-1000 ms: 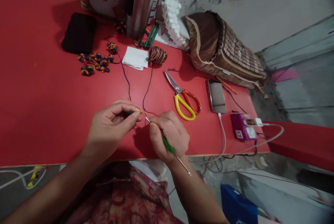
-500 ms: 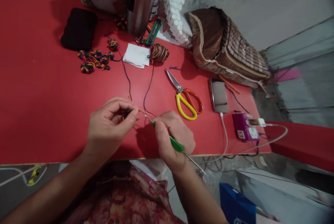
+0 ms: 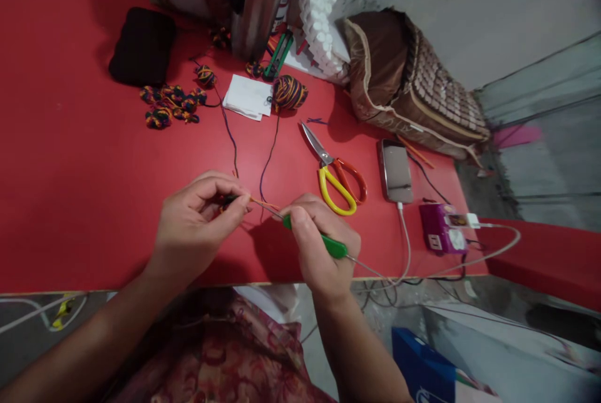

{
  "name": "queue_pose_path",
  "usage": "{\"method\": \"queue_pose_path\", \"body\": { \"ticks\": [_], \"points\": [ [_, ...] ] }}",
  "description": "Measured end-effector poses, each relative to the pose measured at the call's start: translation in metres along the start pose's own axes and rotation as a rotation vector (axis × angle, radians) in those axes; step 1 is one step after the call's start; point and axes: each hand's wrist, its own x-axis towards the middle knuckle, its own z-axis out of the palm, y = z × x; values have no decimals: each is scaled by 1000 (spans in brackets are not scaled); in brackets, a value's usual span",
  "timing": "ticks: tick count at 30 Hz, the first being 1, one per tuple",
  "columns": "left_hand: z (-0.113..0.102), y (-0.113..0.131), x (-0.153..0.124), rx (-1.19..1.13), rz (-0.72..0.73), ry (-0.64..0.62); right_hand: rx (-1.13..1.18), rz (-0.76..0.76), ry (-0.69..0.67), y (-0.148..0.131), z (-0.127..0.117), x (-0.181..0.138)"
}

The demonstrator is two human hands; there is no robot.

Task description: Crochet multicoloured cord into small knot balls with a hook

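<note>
My left hand (image 3: pixel 201 215) pinches a small piece of multicoloured crochet work (image 3: pixel 228 203) between thumb and fingers, which hide most of it. Closed round the green handle of a crochet hook (image 3: pixel 334 246) is my right hand (image 3: pixel 319 234); the hook's thin metal shaft reaches left to the pinched piece. Orange yarn (image 3: pixel 267 204) runs between the two hands along the shaft. One strand climbs to a small yarn ball (image 3: pixel 205 76), another to a larger yarn ball (image 3: pixel 290 92). Right of these strands lie scissors (image 3: pixel 331 165) with yellow and orange handles, blades parted slightly.
On the red table (image 3: pixel 70 203) are yarn flowers (image 3: pixel 171 104), a black case (image 3: pixel 143 46), white paper (image 3: pixel 247 97), a green cutter (image 3: pixel 279 56) and a metal bottle (image 3: pixel 263 9). At the right are a brown bag (image 3: pixel 413 77), a charging phone (image 3: pixel 395 171) and a purple power socket (image 3: pixel 441 229).
My right hand has shifted slightly right, and the crochet hook lies at a flatter angle. My left hand keeps its pinch in nearly the same place.
</note>
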Motion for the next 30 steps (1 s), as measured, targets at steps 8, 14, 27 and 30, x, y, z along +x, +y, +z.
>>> {"method": "queue_pose_path", "body": {
  "ticks": [8, 14, 27, 30],
  "points": [
    [-2, 1, 0, -254, -202, -151, 284, 225, -2, 20, 1, -1],
    [0, -5, 0, -329, -292, -190, 443, 358, 26, 21, 11, 5],
    [0, -2, 11, -368, -328, -217, 433, 416, 89, 17, 20, 10],
    [2, 2, 19, -346, -326, -238, 392, 397, 75, 19, 19, 12]
  ]
}}
